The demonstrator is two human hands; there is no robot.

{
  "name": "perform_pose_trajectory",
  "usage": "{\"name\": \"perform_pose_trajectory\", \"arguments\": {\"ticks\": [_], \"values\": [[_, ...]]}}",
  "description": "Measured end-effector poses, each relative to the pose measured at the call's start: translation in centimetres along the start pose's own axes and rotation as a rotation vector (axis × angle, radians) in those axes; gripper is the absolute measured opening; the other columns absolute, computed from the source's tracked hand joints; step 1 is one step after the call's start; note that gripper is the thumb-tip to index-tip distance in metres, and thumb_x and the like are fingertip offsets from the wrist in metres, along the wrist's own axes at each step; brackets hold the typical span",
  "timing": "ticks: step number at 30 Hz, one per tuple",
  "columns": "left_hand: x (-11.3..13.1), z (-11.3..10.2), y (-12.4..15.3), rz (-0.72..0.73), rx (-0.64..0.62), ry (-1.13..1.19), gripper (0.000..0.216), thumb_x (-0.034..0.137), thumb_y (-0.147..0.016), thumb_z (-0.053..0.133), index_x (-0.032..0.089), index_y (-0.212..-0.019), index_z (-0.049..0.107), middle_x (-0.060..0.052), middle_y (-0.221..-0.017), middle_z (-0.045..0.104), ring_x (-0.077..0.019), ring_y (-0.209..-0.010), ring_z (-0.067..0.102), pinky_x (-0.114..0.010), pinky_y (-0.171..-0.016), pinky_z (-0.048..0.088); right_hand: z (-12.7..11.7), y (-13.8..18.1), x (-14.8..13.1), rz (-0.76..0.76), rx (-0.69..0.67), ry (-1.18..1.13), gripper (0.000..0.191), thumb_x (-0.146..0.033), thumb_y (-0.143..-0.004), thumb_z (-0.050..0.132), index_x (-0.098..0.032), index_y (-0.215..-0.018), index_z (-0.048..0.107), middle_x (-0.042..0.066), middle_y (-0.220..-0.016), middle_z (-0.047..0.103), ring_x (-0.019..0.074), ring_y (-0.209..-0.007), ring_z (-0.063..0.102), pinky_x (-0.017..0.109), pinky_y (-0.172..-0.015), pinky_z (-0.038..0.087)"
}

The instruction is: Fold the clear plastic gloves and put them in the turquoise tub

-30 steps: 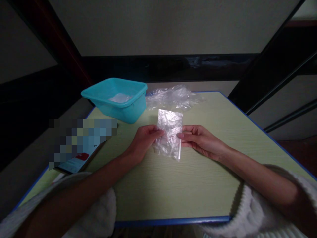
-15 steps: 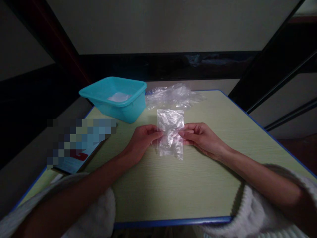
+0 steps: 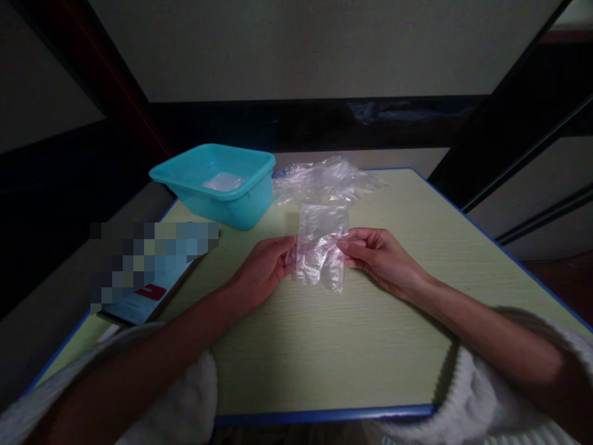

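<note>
The clear plastic sheet (image 3: 323,221) is over the table (image 3: 324,358), its right edge pinched by the right hand (image 3: 382,256), presumably to keep it flat. The left hand (image 3: 262,269) touches the opposite edge; whether it pinches, I can't tell. Crumpled film (image 3: 328,179) and a turquoise tub (image 3: 222,208) sit farther back, seemingly leaving elbow room.

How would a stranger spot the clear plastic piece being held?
Find the pale, blue-edged table. Between the person's left grip and right grip is the clear plastic piece. Unlike the crumpled plastic heap beyond, it is small and roughly rectangular.

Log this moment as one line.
right hand: pinching clear plastic | left hand: at plastic's left edge | teal basin: beyond left hand
</note>
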State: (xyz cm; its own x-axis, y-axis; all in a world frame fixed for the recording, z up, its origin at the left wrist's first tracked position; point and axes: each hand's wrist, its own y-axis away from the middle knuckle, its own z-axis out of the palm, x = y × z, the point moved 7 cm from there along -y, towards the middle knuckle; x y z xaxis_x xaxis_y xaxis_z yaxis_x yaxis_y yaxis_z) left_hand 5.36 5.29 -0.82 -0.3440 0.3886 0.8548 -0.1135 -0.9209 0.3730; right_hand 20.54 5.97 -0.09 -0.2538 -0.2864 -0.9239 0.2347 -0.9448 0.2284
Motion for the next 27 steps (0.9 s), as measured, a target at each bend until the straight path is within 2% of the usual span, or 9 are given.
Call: {"name": "perform_pose_trajectory", "arguments": {"ticks": [5,11,18,27], "values": [[-0.6,0.2,0.0,-0.094,-0.030,0.068,0.034,0.005,-0.090,0.037,0.011,-0.074,0.067,-0.006,-0.071,0.071,-0.0136,-0.067,0.066,-0.023,-0.067,0.052,0.0,0.2,0.0,0.010,0.023,-0.013,0.030,-0.031,-0.044,0.085,-0.014,-0.063,0.069,-0.003,-0.059,0.068,0.0046,-0.052,0.060,0.012,-0.054,0.050],[-1.3,0.4,0.0,-0.242,-0.082,0.174,0.036,0.010,-0.094,0.030,0.009,-0.082,0.064,-0.008,-0.069,0.069,-0.0132,-0.063,0.066,-0.023,-0.066,0.052,0.0,0.2,0.0,0.010,0.020,-0.029,0.030,-0.030,-0.044,0.086,-0.015,-0.062,0.068,-0.003,-0.057,0.068,0.0055,-0.052,0.061,0.013,-0.054,0.052],[-1.5,0.9,0.2,-0.273,-0.148,0.204,0.034,0.010,-0.095,0.029,0.005,-0.090,0.063,-0.011,-0.079,0.070,-0.0160,-0.071,0.068,-0.028,-0.070,0.053,0.1,0.3,0.1,0.026,0.023,-0.026,0.024,-0.023,-0.048,0.084,-0.015,-0.062,0.067,-0.002,-0.057,0.068,0.0062,-0.053,0.061,0.014,-0.056,0.051],[-1.9,0.9,0.3,-0.293,-0.124,0.202,0.028,0.010,-0.093,0.034,0.007,-0.089,0.062,-0.010,-0.081,0.070,-0.0150,-0.074,0.066,-0.026,-0.076,0.051,0.1,0.3,-0.2,0.018,0.016,-0.021,0.028,-0.016,-0.041,0.086,-0.015,-0.062,0.068,-0.003,-0.055,0.067,0.0057,-0.049,0.060,0.013,-0.053,0.051]]}}
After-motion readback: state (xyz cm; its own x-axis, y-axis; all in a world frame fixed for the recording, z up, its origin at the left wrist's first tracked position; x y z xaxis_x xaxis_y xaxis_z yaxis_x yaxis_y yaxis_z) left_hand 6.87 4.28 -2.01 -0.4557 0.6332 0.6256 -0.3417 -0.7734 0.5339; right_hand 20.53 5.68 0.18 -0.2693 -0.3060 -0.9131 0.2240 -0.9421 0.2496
